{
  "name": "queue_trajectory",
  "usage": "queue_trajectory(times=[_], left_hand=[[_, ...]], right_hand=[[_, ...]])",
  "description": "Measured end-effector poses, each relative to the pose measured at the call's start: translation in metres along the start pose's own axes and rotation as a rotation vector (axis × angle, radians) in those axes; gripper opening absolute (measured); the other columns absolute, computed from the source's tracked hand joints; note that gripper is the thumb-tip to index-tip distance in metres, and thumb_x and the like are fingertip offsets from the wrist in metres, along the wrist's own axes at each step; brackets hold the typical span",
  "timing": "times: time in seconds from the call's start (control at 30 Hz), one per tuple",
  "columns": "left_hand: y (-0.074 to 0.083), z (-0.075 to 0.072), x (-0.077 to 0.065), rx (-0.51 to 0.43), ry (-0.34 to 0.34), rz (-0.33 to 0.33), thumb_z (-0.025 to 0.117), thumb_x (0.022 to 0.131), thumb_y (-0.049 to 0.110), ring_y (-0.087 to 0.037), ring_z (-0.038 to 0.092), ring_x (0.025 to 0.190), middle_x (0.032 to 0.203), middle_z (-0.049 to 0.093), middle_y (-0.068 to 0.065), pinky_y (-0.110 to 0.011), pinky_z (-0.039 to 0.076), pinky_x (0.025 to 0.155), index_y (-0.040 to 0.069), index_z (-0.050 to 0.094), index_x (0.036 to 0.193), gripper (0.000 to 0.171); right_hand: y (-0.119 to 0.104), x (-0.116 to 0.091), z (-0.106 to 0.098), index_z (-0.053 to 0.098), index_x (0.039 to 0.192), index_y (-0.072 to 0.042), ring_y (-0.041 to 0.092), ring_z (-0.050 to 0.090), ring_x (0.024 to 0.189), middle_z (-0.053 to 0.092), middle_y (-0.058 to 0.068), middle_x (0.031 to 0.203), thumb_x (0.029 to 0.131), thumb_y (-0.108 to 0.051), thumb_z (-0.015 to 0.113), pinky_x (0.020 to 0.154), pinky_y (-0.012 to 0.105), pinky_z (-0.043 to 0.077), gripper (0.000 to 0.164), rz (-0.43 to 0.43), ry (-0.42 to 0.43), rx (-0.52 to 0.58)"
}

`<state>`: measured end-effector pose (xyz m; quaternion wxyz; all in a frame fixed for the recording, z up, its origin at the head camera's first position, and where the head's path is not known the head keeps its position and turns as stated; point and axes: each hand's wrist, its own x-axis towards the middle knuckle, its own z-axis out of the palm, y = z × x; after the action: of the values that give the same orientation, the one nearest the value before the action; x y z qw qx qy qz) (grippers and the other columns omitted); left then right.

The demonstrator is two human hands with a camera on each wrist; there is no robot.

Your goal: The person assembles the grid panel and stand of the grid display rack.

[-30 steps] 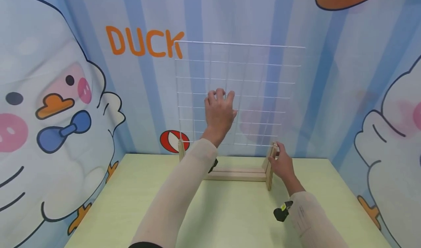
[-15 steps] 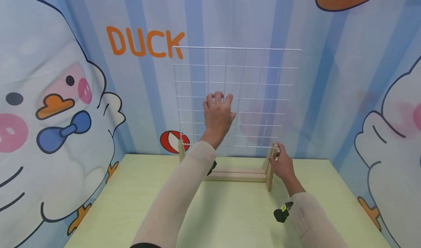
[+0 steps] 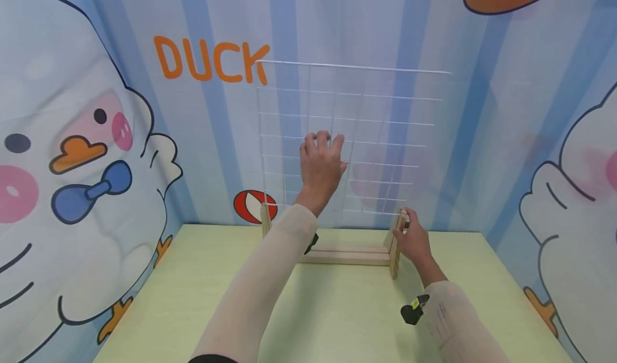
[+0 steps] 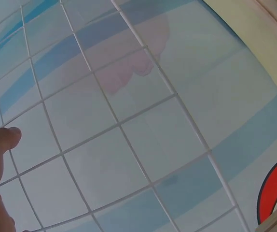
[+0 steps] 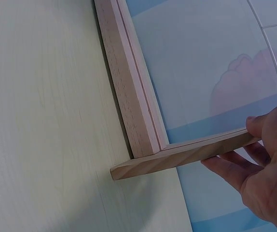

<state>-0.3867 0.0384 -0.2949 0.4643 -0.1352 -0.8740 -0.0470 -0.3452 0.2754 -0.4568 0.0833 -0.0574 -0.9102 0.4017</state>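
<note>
Two grips are engaged: the left hand [image 3: 322, 165] has its fingers curled on the wire grid [image 3: 354, 142] near mid-panel; the right hand [image 3: 415, 241] pinches the right upright [image 3: 396, 245] of the wooden stand [image 3: 347, 258]. Controlling relation, as judged: the grid's lower edge against the upright tops. The grid rises above the stand, near the back edge of the desk [image 3: 356, 315]; its lower edge and the stand's long axis run roughly parallel to that desk edge. The right hand is nearer the right joint; no hand is at the left upright [image 3: 265, 219]. Not verifiable: seating at either joint; the crossbar's left end, covered by the left sleeve [image 3: 255, 288]; exact fingertip contact on the wires.
</note>
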Motion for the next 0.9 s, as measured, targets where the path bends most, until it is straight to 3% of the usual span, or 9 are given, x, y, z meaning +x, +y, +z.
queue_trajectory(times=[0.27, 0.5, 0.9], left_hand=[[0.0, -0.001, -0.0025, -0.009, -0.038, -0.024, 0.083, 0.083, 0.045, -0.032, 0.054, 0.12, 0.125, 0.06, -0.008, -0.042, 0.051, 0.095, 0.022, 0.063, 0.129, 0.056], [0.0003, -0.0016, -0.0028, -0.016, -0.009, -0.009, 0.083, 0.082, 0.044, -0.032, 0.055, 0.119, 0.124, 0.061, -0.008, -0.042, 0.052, 0.094, 0.021, 0.063, 0.128, 0.055], [-0.0014, 0.0012, -0.007, 0.003, -0.043, -0.013, 0.082, 0.083, 0.045, -0.032, 0.054, 0.119, 0.126, 0.061, -0.008, -0.042, 0.052, 0.095, 0.022, 0.062, 0.13, 0.057]], right_hand=[[-0.0002, 0.0013, 0.0012, 0.015, 0.16, -0.009, 0.052, 0.054, 0.129, 0.047, 0.036, 0.146, 0.104, -0.014, 0.052, 0.101, 0.063, 0.049, 0.068, 0.004, 0.002, -0.008], [-0.0005, 0.0011, 0.0015, 0.015, 0.16, -0.009, 0.052, 0.054, 0.129, 0.046, 0.036, 0.147, 0.104, -0.013, 0.052, 0.101, 0.063, 0.049, 0.067, 0.01, 0.005, -0.013], [-0.0058, -0.0024, -0.0007, 0.015, 0.16, -0.01, 0.053, 0.053, 0.13, 0.045, 0.036, 0.148, 0.104, -0.013, 0.052, 0.102, 0.064, 0.048, 0.067, 0.021, -0.007, 0.005]])
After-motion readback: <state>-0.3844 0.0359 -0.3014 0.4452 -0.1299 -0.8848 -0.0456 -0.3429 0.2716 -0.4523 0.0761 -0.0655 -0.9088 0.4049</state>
